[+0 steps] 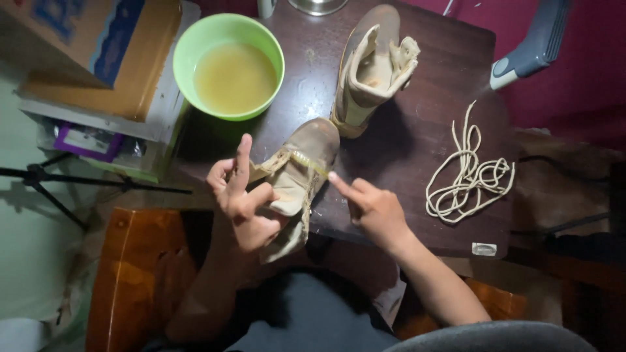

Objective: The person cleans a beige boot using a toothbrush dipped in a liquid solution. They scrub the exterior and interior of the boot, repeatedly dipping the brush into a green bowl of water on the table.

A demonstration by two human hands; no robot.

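Observation:
A tan boot [301, 171] without laces lies toe-away over the near edge of a dark wooden table [430, 72]. My left hand [244, 199] grips its opening from the left, index finger raised. The right hand [373, 207] points its index fingertip at the boot's upper right rim, touching a thin yellowish strip there. A second tan boot [372, 68] stands farther back, its tongue pulled open. Loose cream laces [471, 173] lie coiled at the table's right.
A green bowl [228, 65] of murky yellowish liquid sits at the table's far left. Cardboard boxes [98, 52] are stacked to the left above a black tripod [45, 177]. A grey-blue handle [535, 45] juts in top right. Orange-brown wooden furniture [130, 267] lies below.

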